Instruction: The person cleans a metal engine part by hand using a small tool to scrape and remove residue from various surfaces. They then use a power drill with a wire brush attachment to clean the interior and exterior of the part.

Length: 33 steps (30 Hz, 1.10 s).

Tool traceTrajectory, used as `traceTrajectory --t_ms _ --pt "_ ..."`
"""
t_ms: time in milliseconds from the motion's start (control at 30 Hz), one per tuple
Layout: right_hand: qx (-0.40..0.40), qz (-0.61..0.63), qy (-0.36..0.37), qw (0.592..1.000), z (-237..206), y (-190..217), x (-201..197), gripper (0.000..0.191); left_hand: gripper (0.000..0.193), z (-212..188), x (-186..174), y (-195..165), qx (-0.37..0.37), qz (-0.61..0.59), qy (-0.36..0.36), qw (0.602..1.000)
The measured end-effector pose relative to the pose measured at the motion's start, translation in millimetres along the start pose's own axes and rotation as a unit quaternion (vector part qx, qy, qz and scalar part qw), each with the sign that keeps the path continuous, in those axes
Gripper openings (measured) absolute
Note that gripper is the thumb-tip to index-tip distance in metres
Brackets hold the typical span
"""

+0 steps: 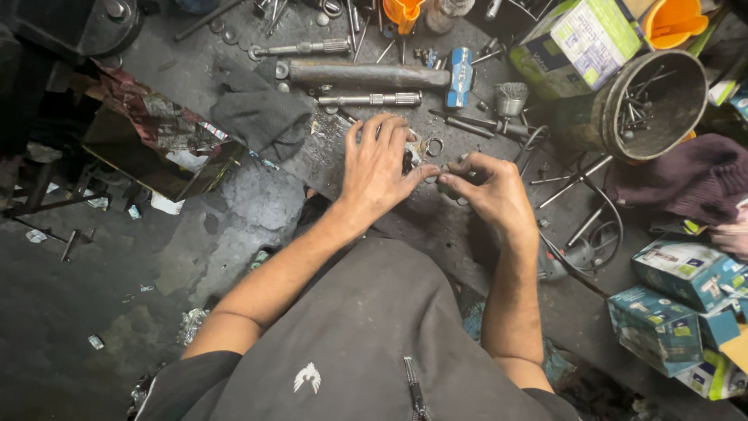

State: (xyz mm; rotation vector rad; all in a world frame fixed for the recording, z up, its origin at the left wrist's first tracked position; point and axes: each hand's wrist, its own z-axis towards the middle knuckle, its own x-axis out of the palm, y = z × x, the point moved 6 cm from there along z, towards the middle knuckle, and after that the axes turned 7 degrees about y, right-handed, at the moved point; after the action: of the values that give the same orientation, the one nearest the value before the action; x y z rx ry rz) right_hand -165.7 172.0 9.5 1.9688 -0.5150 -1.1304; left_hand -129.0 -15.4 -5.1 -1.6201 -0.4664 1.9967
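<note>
My left hand [378, 168] and my right hand [491, 191] meet over a grimy dark workbench [358, 226]. Between their fingertips is a small metal part [431, 178], pinched by the left thumb and the right thumb and forefinger. The left hand also covers a small dark piece [407, 161] under its fingers; what it is cannot be made out. A metal ring [434, 146] lies on the bench just beyond the fingertips.
A long grey steel shaft [366, 75] and a splined rod [374, 100] lie behind the hands. A dark rag [261, 117] is at left, a metal bucket of rods [650, 101] at right. Teal cartons [686, 296] stack lower right. Orange funnels [670, 22] stand at the back.
</note>
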Motion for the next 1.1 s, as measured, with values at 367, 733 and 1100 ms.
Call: traceTrajectory --t_ms 367,733,1100 --pt "-0.013 -0.055 -0.018 0.998 -5 4 -2 0.022 0.062 2 -7 -2 0.011 -0.001 -0.006 1.0" --pt "0.051 -0.019 0.031 0.998 5 -9 -3 0.024 0.063 3 -10 -5 0.014 -0.002 -0.02 1.0" --pt "-0.047 -0.068 -0.08 0.993 -11 13 -2 0.022 0.054 1 -1 0 -0.007 -0.01 -0.016 1.0"
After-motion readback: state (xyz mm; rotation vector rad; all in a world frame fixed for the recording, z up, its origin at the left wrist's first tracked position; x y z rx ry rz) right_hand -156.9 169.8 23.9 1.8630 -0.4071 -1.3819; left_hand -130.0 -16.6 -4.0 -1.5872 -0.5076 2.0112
